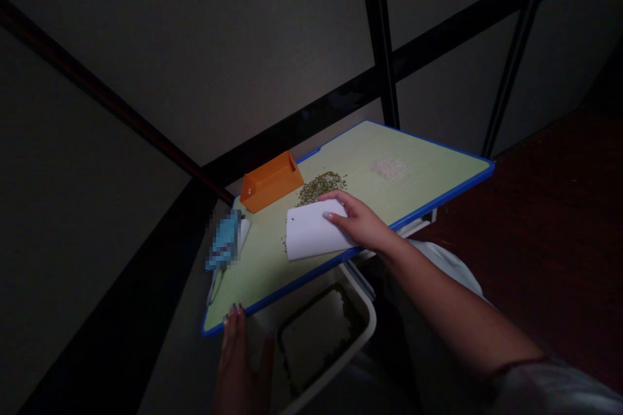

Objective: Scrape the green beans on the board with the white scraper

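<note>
Seemingly a home — small table [433,154], dark-trimmed panels [272,45].

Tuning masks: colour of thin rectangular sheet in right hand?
The thin rectangular sheet is white; head view.

On the table [360,185], tray [275,193] left of 2 piles [318,189] — bin [372,324] below, in front.

The white sheet [314,233] looks matt and smooth, the orange tray [272,189] plastic.
</note>
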`<action>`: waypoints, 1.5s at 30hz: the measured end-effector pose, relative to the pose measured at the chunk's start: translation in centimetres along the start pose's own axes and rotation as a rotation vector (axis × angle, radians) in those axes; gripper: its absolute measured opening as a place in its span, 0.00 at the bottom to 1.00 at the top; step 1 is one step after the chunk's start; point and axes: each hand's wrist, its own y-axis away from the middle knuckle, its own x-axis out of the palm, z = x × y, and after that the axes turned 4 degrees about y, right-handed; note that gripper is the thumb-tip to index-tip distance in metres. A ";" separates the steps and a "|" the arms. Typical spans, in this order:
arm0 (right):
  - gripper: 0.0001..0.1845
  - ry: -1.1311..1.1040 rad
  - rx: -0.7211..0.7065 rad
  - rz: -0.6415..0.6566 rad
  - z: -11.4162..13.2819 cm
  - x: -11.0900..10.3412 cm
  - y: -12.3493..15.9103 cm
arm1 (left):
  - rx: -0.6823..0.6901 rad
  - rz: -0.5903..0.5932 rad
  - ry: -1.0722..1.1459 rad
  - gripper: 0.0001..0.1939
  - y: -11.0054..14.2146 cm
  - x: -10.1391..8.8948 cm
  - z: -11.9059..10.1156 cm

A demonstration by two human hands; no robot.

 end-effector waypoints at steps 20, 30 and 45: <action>0.15 0.273 0.038 -0.113 0.5 0.7 0.4 | 0.032 -0.015 0.002 0.36 0.1 -0.2 -0.1; 0.13 0.181 0.021 -0.235 -0.1 0.8 0.1 | 0.012 -0.058 0.033 0.36 0.1 -0.1 -1.2; 0.14 0.364 0.058 -0.172 0.7 1.0 0.6 | -0.054 0.038 0.071 0.39 0.2 -0.2 -0.5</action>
